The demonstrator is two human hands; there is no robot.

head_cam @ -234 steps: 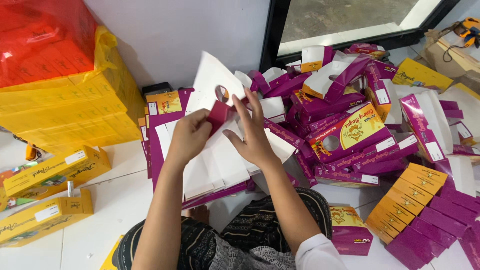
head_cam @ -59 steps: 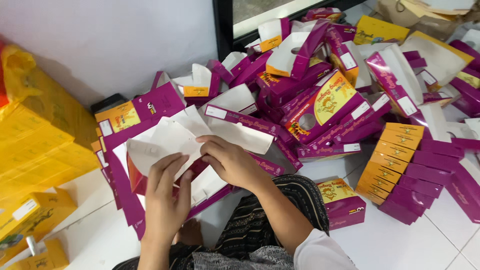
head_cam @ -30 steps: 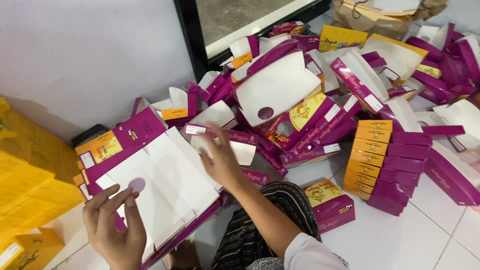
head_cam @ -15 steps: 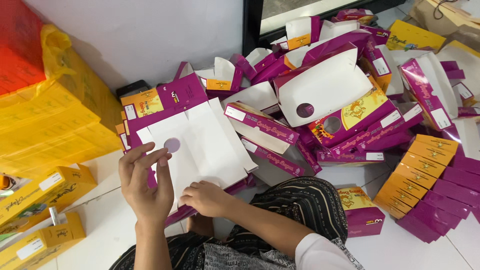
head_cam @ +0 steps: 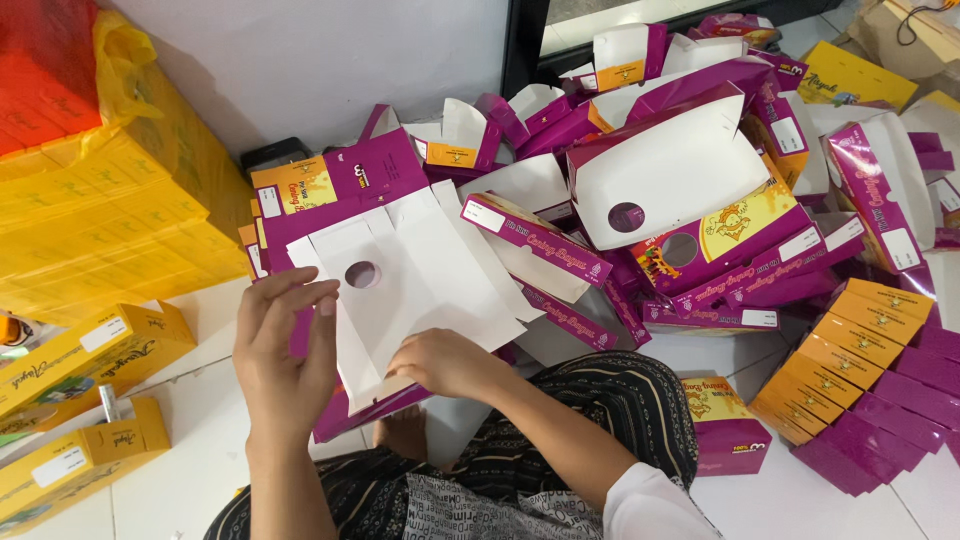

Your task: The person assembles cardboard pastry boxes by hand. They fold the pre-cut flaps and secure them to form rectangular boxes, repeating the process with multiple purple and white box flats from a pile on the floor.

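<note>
Flat purple carton blank (head_cam: 415,290) lies unfolded, white side up, on the stack before the lap; left hand (head_cam: 285,355) fingers spread at its edge, right hand (head_cam: 450,362) fingers curled on its lower flap; folded cartons (head_cam: 690,200) piled behind

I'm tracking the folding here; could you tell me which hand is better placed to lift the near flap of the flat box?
Probably the right hand: it already rests on the flat box's near edge, while the left hand sits at its side.
</note>
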